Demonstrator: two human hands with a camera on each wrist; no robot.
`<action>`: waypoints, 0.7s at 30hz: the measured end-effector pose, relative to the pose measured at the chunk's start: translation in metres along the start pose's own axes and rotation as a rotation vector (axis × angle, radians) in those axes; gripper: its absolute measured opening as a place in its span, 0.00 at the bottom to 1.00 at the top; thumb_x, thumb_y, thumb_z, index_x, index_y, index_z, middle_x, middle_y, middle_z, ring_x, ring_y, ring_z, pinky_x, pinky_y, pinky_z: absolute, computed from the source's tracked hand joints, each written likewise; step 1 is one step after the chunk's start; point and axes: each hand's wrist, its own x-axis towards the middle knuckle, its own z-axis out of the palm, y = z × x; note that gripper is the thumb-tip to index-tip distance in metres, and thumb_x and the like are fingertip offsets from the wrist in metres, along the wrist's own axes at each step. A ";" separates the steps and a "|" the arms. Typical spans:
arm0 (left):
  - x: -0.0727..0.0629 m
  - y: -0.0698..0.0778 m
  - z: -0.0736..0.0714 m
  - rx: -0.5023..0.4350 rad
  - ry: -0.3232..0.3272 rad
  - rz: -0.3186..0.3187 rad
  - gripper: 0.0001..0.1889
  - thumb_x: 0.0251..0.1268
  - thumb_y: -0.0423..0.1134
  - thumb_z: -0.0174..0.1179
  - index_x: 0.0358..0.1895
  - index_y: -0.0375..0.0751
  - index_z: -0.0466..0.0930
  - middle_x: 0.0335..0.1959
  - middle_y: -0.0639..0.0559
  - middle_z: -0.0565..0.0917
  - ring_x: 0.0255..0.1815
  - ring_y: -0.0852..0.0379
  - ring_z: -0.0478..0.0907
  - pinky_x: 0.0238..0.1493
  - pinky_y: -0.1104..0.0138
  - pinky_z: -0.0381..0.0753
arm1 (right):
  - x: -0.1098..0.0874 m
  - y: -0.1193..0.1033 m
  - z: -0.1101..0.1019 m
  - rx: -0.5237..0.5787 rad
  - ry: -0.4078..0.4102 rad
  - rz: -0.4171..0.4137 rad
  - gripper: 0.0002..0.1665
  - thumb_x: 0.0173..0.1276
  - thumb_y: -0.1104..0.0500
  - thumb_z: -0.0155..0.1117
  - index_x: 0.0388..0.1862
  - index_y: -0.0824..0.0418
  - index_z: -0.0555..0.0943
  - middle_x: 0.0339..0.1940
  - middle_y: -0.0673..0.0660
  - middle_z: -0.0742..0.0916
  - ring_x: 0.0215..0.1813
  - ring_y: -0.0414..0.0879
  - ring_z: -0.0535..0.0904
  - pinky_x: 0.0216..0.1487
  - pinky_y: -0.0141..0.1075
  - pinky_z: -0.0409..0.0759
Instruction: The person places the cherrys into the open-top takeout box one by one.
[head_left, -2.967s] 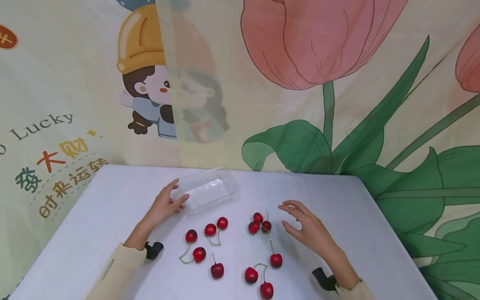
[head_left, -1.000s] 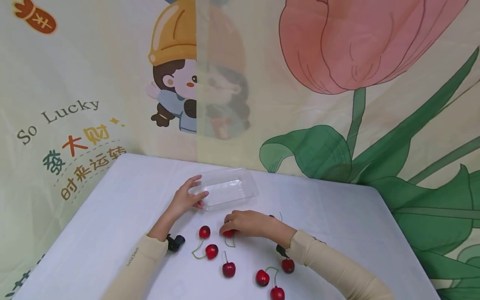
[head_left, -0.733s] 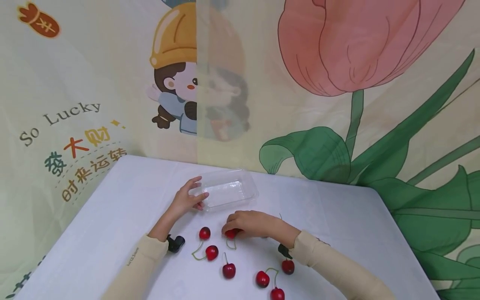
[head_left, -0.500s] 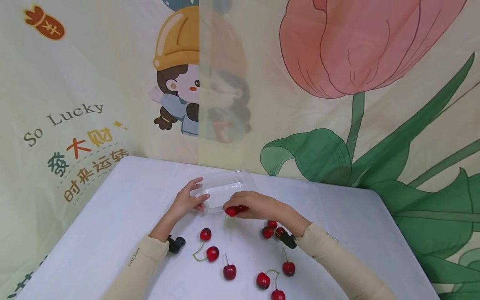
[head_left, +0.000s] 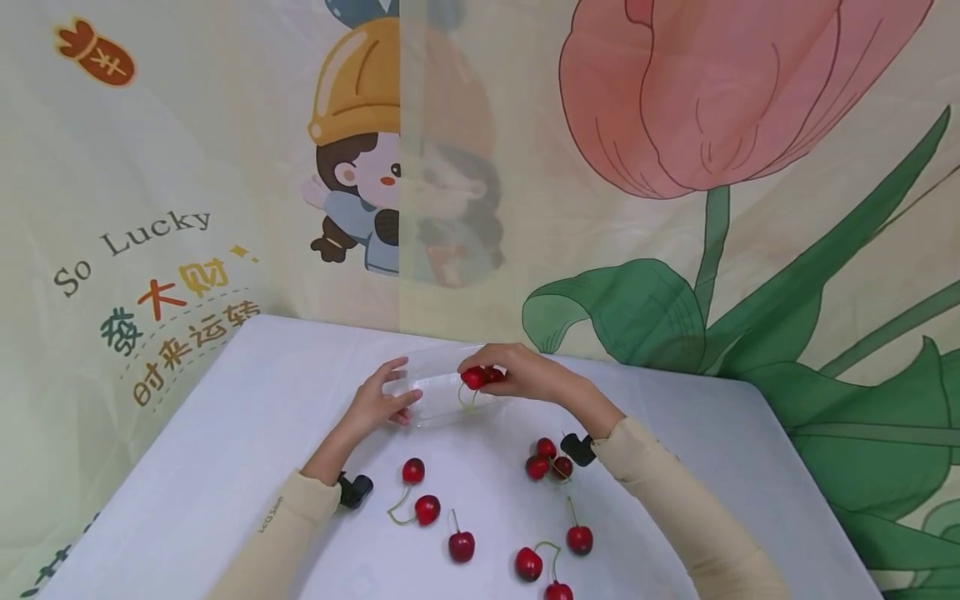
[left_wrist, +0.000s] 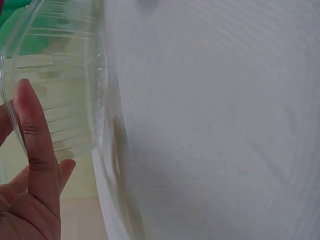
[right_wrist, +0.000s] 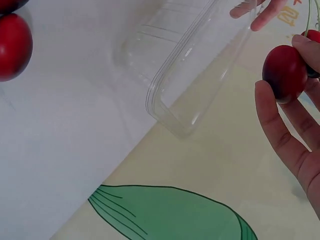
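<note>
A clear plastic container (head_left: 437, 406) stands toward the back of the white table. My left hand (head_left: 378, 402) holds its left end; in the left wrist view the thumb lies along the ribbed wall (left_wrist: 65, 75), with other fingertips behind it. My right hand (head_left: 525, 372) pinches a pair of red cherries (head_left: 473, 378) over the container's right part, their green stems hanging down. In the right wrist view, a dark red cherry (right_wrist: 285, 72) sits between the fingertips, and the second is partly hidden behind the thumb.
Three cherries (head_left: 537, 467) lie clustered below the right wrist. A stemmed pair (head_left: 427, 510) and a single cherry (head_left: 461, 547) lie front left; another single (head_left: 580, 540) and a pair (head_left: 528, 564) lie front right. A printed cloth (head_left: 465, 308) hangs behind the table.
My right hand has come from the right, taken the cherry pair off the table and raised it over the container. My left hand has stayed at the container's end.
</note>
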 end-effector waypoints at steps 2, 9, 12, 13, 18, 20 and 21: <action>0.000 0.000 0.001 -0.009 0.001 -0.005 0.39 0.65 0.34 0.64 0.75 0.36 0.53 0.69 0.26 0.61 0.21 0.57 0.81 0.27 0.66 0.86 | 0.003 0.004 0.001 -0.001 -0.002 0.012 0.22 0.64 0.67 0.68 0.58 0.60 0.81 0.52 0.56 0.85 0.52 0.46 0.80 0.50 0.32 0.82; -0.001 0.001 0.005 -0.009 -0.006 -0.019 0.39 0.65 0.35 0.64 0.75 0.37 0.54 0.69 0.27 0.62 0.20 0.58 0.80 0.28 0.67 0.85 | 0.018 0.014 0.009 0.046 -0.015 0.064 0.24 0.64 0.66 0.69 0.59 0.60 0.80 0.53 0.56 0.84 0.53 0.48 0.78 0.53 0.36 0.82; -0.001 0.003 0.005 -0.008 -0.007 -0.018 0.38 0.65 0.35 0.64 0.75 0.37 0.54 0.69 0.27 0.62 0.21 0.58 0.81 0.29 0.66 0.85 | 0.030 0.018 0.013 0.046 -0.034 0.070 0.23 0.64 0.66 0.68 0.59 0.60 0.80 0.54 0.56 0.84 0.53 0.48 0.78 0.54 0.35 0.81; -0.001 0.004 0.004 -0.011 -0.006 -0.019 0.38 0.65 0.35 0.64 0.75 0.37 0.53 0.70 0.27 0.62 0.21 0.58 0.81 0.29 0.67 0.85 | 0.034 0.020 0.014 0.042 -0.040 0.071 0.23 0.65 0.66 0.68 0.59 0.60 0.80 0.54 0.56 0.84 0.52 0.47 0.78 0.54 0.34 0.80; -0.001 0.006 0.002 -0.022 -0.021 -0.011 0.39 0.66 0.35 0.64 0.75 0.36 0.53 0.70 0.27 0.62 0.21 0.57 0.81 0.29 0.66 0.86 | 0.057 0.024 0.019 0.005 -0.081 0.095 0.22 0.65 0.67 0.67 0.58 0.60 0.80 0.52 0.55 0.84 0.49 0.47 0.77 0.52 0.31 0.79; -0.001 0.007 0.002 -0.023 -0.029 -0.004 0.38 0.66 0.34 0.64 0.75 0.36 0.53 0.70 0.27 0.62 0.22 0.57 0.81 0.29 0.66 0.86 | 0.063 0.027 0.022 -0.005 -0.096 0.100 0.22 0.64 0.69 0.67 0.58 0.62 0.80 0.52 0.56 0.84 0.49 0.47 0.77 0.52 0.31 0.79; -0.001 0.006 0.002 -0.022 -0.030 -0.002 0.38 0.65 0.34 0.64 0.75 0.36 0.53 0.69 0.27 0.62 0.21 0.57 0.81 0.29 0.65 0.86 | 0.066 0.028 0.025 -0.006 -0.105 0.101 0.22 0.64 0.69 0.67 0.58 0.62 0.80 0.52 0.56 0.84 0.49 0.48 0.78 0.52 0.31 0.79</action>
